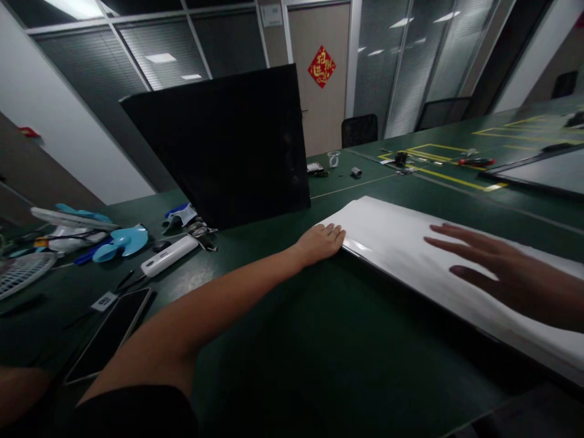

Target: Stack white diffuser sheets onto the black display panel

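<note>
A wide white panel (410, 261) with a glossy dark front edge lies across the right side of the green table. My left hand (320, 242) reaches forward to its near left corner, with the fingers curled over the edge there; the thumb is hidden. Above the panel's right part, my right hand (497, 267) is open, fingers stretched and spread, holding nothing. Whether its fingertips touch the white surface I cannot tell. Left of the panel, a large thin black panel (228, 146) stands tilted on the table.
On the left lie a dark-screened phone (112, 334), a white handheld device (170, 255), blue fan blades (123, 242) and cables. Farther back are a metal cylinder (356, 173), a red-handled tool (477, 162) and yellow tape lines. A blurred skin-coloured shape (20, 392) shows at lower left.
</note>
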Tool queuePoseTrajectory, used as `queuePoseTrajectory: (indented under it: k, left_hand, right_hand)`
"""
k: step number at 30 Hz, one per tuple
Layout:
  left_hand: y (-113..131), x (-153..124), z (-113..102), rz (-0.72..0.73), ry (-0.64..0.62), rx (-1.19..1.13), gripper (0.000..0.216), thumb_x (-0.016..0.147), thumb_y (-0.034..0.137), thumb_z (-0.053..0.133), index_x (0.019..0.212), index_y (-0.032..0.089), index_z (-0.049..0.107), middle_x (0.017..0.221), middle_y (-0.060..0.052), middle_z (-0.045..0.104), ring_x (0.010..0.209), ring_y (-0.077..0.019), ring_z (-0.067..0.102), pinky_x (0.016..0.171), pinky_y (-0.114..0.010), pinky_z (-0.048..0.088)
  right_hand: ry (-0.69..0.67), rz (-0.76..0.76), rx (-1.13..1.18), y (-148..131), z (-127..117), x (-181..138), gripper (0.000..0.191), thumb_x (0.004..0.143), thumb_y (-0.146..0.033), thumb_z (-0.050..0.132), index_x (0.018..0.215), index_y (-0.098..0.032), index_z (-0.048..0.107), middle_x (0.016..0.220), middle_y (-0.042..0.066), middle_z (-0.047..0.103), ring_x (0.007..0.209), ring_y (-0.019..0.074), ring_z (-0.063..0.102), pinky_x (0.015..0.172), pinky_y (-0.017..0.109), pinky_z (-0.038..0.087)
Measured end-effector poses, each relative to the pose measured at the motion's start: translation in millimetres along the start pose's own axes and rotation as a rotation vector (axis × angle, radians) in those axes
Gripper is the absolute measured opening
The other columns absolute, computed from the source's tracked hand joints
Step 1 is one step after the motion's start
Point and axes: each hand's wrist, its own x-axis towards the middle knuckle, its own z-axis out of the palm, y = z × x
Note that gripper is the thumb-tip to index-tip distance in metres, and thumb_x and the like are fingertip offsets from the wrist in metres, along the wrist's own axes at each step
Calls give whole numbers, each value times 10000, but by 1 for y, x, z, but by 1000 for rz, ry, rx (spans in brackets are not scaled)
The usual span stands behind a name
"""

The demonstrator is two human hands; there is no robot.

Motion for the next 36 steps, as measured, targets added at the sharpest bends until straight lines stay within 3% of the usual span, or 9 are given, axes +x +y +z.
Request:
queuePoseTrajectory:
  k: [3, 6, 9, 13, 17, 21, 27, 31, 36]
  left_hand:
    - [13, 27, 1, 9, -25, -25, 446, 1081, 105, 412, 1510, 76, 534, 1525, -215, 572, 1371, -296, 601, 958, -394, 543]
    - [22, 42, 1, 15, -26, -47, 497, 1097, 124, 364, 1586, 106, 449, 1566, -209, 530, 1389, -324, 579, 949, -409, 539]
    - [25, 45, 0, 5, -7, -65, 511, 1113, 171, 348, 1620, 137, 399, 1592, -216, 495, 1391, -360, 567, 994, -460, 508]
    - [27, 36, 0, 9, 71, -75, 489, 1116, 215, 384, 1603, 195, 427, 1593, -218, 493, 1347, -384, 595, 1031, -540, 466]
    - [26, 28, 0, 32, 145, -89, 371, 1092, 156, 397, 1387, 142, 621, 1311, -214, 701, 1073, -321, 730, 847, -437, 523]
    - [25, 27, 5, 32, 134, -115, 322, 1076, 123, 402, 1149, 104, 715, 1078, -188, 756, 906, -259, 745, 738, -354, 515]
    - [27, 39, 12, -51, 55, -180, 418, 1067, 133, 422, 1441, 99, 604, 1442, -231, 631, 1286, -367, 629, 995, -515, 493]
    - [30, 42, 9, -136, -38, -211, 516, 1084, 170, 360, 1588, 181, 468, 1605, -206, 482, 1358, -457, 561, 981, -631, 497]
    - [31, 40, 2, -177, -101, -251, 529, 1088, 183, 331, 1604, 196, 446, 1602, -235, 472, 1312, -464, 595, 880, -589, 562]
  right_hand:
    - [-154, -70, -64, -25, 20, 24, 728, 984, -725, 331, 1651, -435, 364, 1755, -56, 115, 1600, 350, 133, 1280, 624, 173]
    - [-287, 9, -70, -26, 41, 35, 713, 1009, -715, 266, 1674, -458, 274, 1748, -46, 95, 1596, 365, 90, 1249, 695, 107]
    - [-313, 73, -82, -9, 56, 45, 705, 1027, -697, 222, 1689, -456, 202, 1747, -46, 64, 1598, 374, 60, 1236, 729, 71]
    - [-284, 222, -111, 29, 62, 68, 748, 1030, -686, 170, 1710, -376, 198, 1753, 12, 41, 1586, 456, 72, 1179, 815, 110]
    - [-269, 332, -148, 58, 55, 90, 788, 1009, -719, 146, 1704, -363, 249, 1753, 39, 73, 1578, 483, 105, 1155, 840, 135]
    - [-234, 231, -167, 41, 51, 88, 787, 1000, -729, 191, 1707, -386, 220, 1750, 13, 9, 1584, 473, 52, 1164, 832, 131]
    - [-328, 76, -192, -7, 67, 75, 800, 979, -766, 263, 1696, -467, 70, 1744, -40, -12, 1582, 443, 42, 1151, 838, 124]
    - [-333, 102, -208, -3, 66, 89, 784, 978, -768, 246, 1689, -483, 76, 1742, -57, -2, 1581, 434, 65, 1149, 830, 149]
    - [-356, 166, -208, 15, 65, 117, 819, 963, -796, 182, 1699, -446, 108, 1748, -21, 29, 1580, 449, 102, 1115, 848, 194]
